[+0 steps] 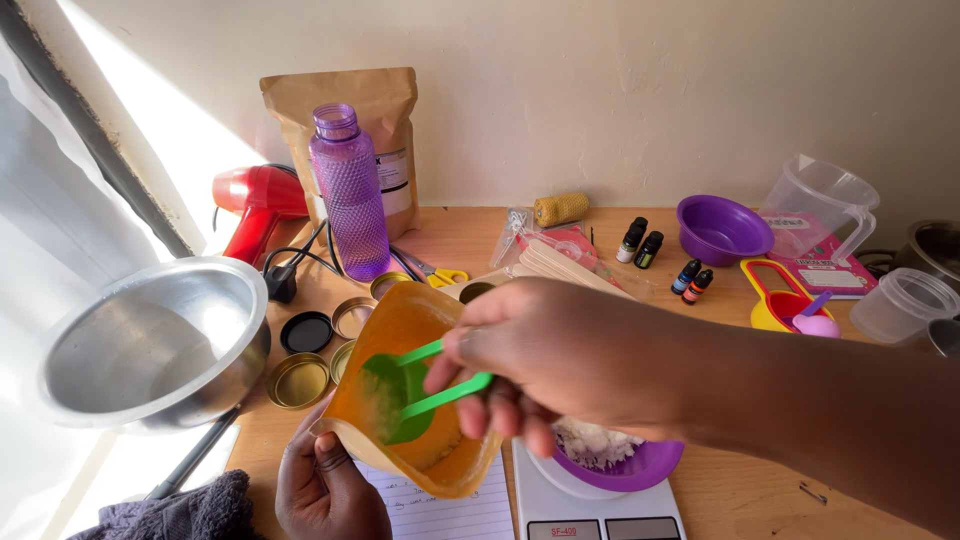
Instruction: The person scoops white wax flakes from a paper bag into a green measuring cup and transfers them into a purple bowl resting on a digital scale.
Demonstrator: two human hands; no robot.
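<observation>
Sunlit cream wall (620,90) (wooden table (760,490))

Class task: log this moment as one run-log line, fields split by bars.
left hand: holds pouch open | right hand: green scoop inside pouch | scale: purple bowl with white flakes

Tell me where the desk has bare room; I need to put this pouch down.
Bare wood shows right of the scale, below the yellow scoops, and behind, between the twine roll and purple bowl. Crowded: the tin lids by the steel bowl.
</observation>
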